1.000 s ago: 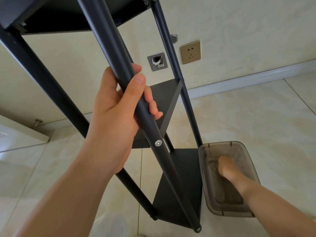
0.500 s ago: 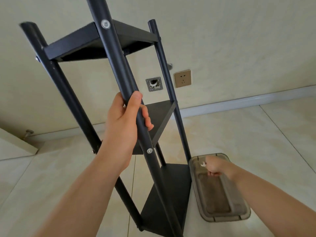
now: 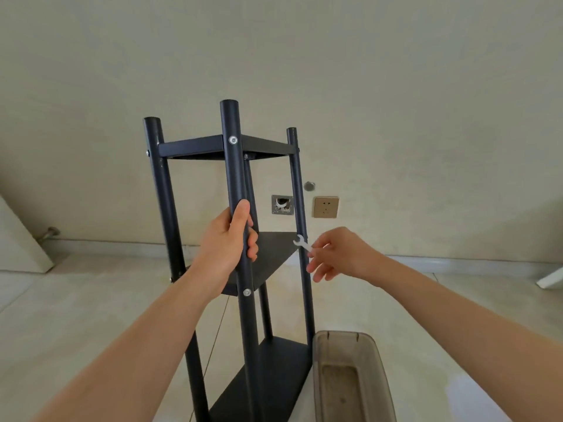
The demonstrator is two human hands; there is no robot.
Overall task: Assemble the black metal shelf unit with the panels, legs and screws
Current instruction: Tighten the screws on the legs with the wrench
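Black metal shelf unit [image 3: 234, 184] standing upright on the tiled floor [image 3: 76, 315], close to the far wall [image 3: 396, 86]. Three shelf panels are fixed between its legs: the top panel [image 3: 259, 145], the middle panel [image 3: 271, 257] and the bottom panel [image 3: 274, 379]. A silver screw [image 3: 233, 140] shows on the near leg [image 3: 243, 315] at the top panel, and a second screw [image 3: 246, 292] at the middle panel.

The left hand [image 3: 227, 243] grips the near leg between these two screws, thumb up along the tube and fingers curled round it from the right; the forearm rises from the lower left.

The right hand [image 3: 338, 254] is held right of the unit, level with the middle panel, forearm entering from the lower right. It pinches one end of a small white wrench [image 3: 302, 242] between thumb and forefinger; the remaining fingers spread loosely downward. The wrench's open end lies next to the far right leg [image 3: 300, 208]; whether they touch cannot be told.

A translucent brown plastic bin [image 3: 350, 376] sits on the floor just right of the bottom panel, cut off by the lower edge. The leg feet are likewise cut off. On the wall behind are a gold socket [image 3: 326, 207] and an open wall box [image 3: 282, 205].
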